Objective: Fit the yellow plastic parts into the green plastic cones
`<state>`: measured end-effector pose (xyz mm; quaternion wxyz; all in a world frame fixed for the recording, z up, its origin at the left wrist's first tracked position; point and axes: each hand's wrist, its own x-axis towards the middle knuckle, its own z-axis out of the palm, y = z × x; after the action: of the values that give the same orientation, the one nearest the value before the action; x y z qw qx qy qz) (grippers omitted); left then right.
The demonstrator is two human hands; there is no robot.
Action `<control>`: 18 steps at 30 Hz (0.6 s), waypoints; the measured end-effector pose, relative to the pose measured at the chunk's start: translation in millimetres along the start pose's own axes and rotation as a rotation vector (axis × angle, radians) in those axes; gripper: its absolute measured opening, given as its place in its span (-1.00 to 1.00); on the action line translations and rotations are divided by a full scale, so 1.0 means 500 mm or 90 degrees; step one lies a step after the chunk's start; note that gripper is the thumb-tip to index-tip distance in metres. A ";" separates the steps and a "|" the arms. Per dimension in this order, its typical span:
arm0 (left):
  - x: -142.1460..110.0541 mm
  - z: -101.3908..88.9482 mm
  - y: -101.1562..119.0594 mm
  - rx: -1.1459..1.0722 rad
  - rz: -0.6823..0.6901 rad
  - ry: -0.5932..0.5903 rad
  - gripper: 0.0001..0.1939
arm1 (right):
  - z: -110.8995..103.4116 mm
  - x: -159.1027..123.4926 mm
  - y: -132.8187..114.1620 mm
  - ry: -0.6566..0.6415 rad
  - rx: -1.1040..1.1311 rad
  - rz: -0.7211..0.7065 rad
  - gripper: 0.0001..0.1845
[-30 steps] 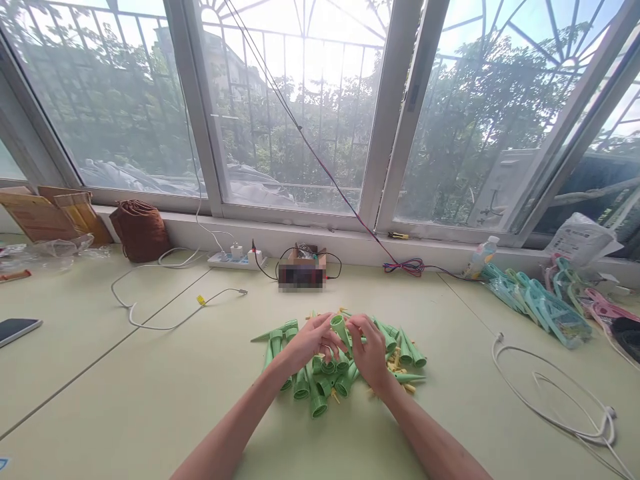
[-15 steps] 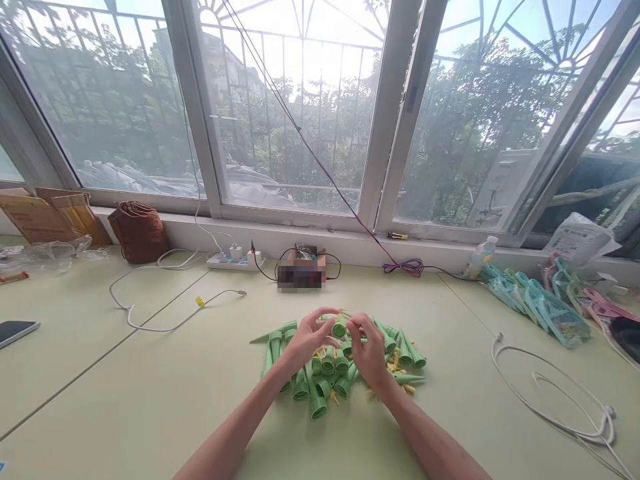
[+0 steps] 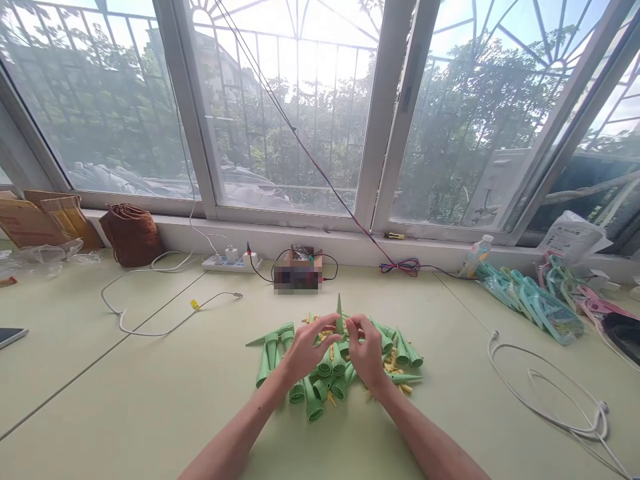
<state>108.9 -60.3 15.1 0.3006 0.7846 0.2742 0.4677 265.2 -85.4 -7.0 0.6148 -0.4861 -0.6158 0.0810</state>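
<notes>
Between the thumb and fingers of my left hand (image 3: pixel 311 345) a green plastic spike (image 3: pixel 339 312) is held upright, its pointed tip toward the window. My right hand (image 3: pixel 367 343) is closed in a pinch right beside the spike; what its fingertips hold, if anything, is too small to make out. Under and around both hands lies a pile of hollow green spikes (image 3: pixel 314 405) with wide ribbed open ends. Small yellow plastic pieces (image 3: pixel 393 363) are scattered among them, partly covered by the spikes and my hands.
Behind the pile stands a small box (image 3: pixel 299 277), partly blurred, beside a white power strip (image 3: pixel 231 263). White cables (image 3: pixel 170 328) lie to the left, a coiled cable (image 3: pixel 550 407) to the right. A brown pouch (image 3: pixel 131 235) and bagged teal items (image 3: pixel 543 307) sit near the window.
The held spike has turned from its open end facing me to standing with its tip up. Both hands stay close together above the pile.
</notes>
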 end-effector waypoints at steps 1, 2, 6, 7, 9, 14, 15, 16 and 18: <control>-0.001 0.000 0.000 0.022 0.009 0.002 -0.69 | 0.000 0.000 0.001 0.001 0.002 0.003 -0.72; -0.002 0.000 0.000 0.035 0.013 0.006 -0.71 | 0.001 0.000 0.001 0.001 0.003 0.006 -0.72; 0.000 0.005 0.006 -0.008 -0.040 0.024 -0.66 | 0.000 0.002 -0.001 0.003 0.016 0.023 -0.70; 0.001 0.007 0.007 -0.023 -0.060 0.029 -0.63 | -0.001 0.003 -0.002 0.005 0.019 0.029 -0.69; 0.004 0.011 0.010 -0.037 -0.083 0.031 -0.61 | -0.002 0.004 -0.003 0.014 0.021 0.041 -0.69; 0.010 0.016 0.011 -0.034 -0.102 -0.020 -0.70 | -0.004 0.005 -0.004 0.023 0.015 0.046 -0.68; 0.010 0.017 0.012 -0.043 -0.103 -0.034 -0.70 | -0.004 0.005 -0.004 0.022 0.015 0.043 -0.68; 0.011 0.018 0.013 -0.055 -0.103 -0.045 -0.70 | -0.004 0.005 -0.004 0.021 0.015 0.040 -0.67; 0.011 0.019 0.015 -0.079 -0.102 -0.054 -0.69 | -0.003 0.004 -0.004 0.020 0.016 0.035 -0.67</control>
<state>120.7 -63.2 19.9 0.3964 0.7591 0.2938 0.4246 266.0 -85.6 -4.0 0.6278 -0.4961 -0.5918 0.0979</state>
